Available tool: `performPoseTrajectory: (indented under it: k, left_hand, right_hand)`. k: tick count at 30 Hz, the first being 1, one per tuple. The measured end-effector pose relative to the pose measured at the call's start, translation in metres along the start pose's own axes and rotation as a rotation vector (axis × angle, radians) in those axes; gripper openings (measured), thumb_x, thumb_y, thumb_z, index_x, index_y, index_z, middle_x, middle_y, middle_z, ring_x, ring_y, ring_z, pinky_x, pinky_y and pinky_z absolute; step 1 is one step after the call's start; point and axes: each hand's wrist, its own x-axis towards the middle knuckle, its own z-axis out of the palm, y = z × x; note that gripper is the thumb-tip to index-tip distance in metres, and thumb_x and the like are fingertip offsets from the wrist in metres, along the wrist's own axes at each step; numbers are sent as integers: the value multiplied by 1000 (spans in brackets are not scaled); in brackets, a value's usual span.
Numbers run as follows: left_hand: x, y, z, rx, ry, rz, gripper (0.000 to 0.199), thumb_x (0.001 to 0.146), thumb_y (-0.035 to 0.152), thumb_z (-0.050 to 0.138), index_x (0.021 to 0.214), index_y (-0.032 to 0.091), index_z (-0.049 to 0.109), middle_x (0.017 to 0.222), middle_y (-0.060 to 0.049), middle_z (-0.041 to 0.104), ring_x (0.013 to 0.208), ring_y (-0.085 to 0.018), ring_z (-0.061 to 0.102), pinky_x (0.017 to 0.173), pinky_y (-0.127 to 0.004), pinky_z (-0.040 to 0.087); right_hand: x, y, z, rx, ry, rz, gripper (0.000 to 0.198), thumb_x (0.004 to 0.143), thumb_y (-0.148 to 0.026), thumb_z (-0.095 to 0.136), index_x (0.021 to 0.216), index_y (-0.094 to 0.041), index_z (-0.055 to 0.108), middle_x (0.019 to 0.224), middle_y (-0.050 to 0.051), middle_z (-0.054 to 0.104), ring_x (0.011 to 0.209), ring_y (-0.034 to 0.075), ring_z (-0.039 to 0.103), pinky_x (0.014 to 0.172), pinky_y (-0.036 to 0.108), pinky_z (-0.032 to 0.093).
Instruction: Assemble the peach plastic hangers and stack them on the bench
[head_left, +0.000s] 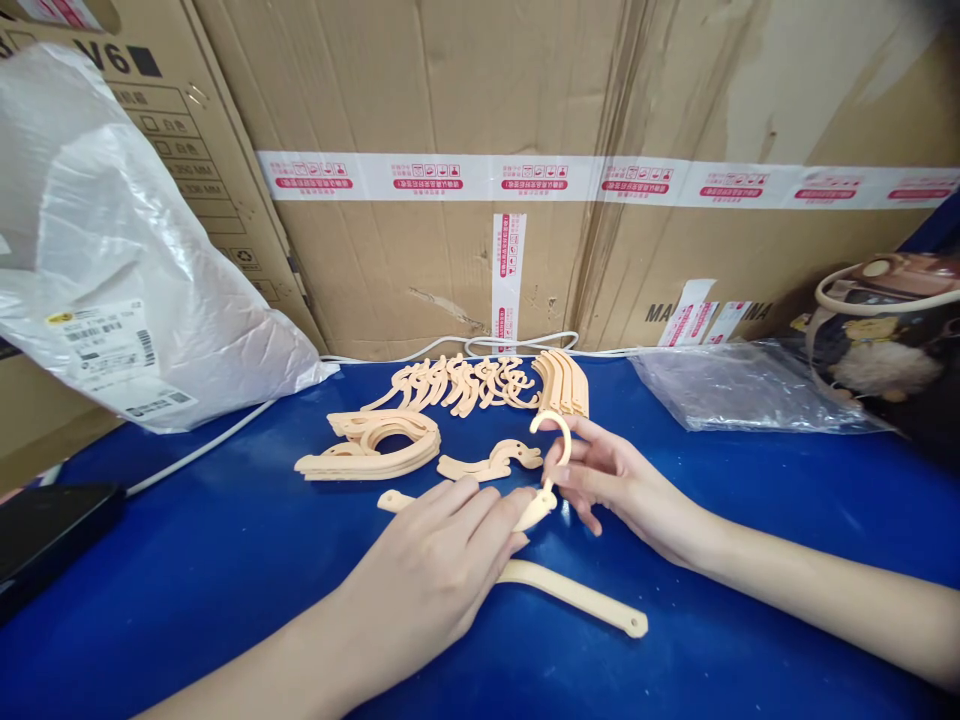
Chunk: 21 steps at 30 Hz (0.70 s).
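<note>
Dark device: lies at the far left edge of the blue tabletop [225, 600], partly out of your view [52, 550]
White parcel [150, 240]: slumps behind the device, its printed label facing you
Layered stack [367, 462]: cream curved pieces lie on one another, beyond your left hand
Left hand [450, 550]: your fingers and thumb are closed on the cream centre piece [536, 512], near the middle of the table; a cream end pokes out on the left, but you cannot tell how it joins under your hand
Small pieces [457, 385]: spread in a row behind, near the cardboard [420, 80]
Loose pair [495, 462]: curved cream parts, just beyond your fingers
Hook [564, 440]: stands up from the centre piece's right end
Long strip [574, 592]: slants out from beneath your left hand, its holed end towards the right
Right hand [611, 472]: your thumb and fingers are together on the hook
Clear bag [720, 385]: lies flat towards the right
</note>
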Motion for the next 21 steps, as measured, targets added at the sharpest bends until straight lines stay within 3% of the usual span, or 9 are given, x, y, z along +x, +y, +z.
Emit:
performPoseTrajectory:
  k: [4, 12, 21]
  left_hand:
    - [3, 0, -4, -33, -56, -48, 29, 95, 12, 38, 118, 3, 54, 94, -10, 65, 87, -24, 59, 79, -39, 52]
    - [-3, -3, 1, -56, -107, -38, 32, 94, 8, 40, 124, 5, 49, 103, -10, 63, 96, -25, 55, 87, -41, 48]
    - [-7, -7, 7, -50, -148, -38, 33, 96, 8, 36, 127, 8, 46, 98, -9, 61, 94, -23, 55, 83, -38, 49]
  right_hand:
    - [2, -6, -3, 136, 61, 50, 40, 79, -20, 69, 114, -23, 52, 85, -2, 56, 52, 4, 45, 41, 16, 43]
    - [3, -4, -6, 112, -16, 46, 38, 79, -23, 70, 112, -22, 52, 79, -3, 57, 53, 5, 46, 44, 16, 42]
    - [5, -3, -8, 88, -39, 47, 39, 78, -24, 71, 111, -19, 50, 72, -4, 56, 51, 5, 45, 42, 15, 43]
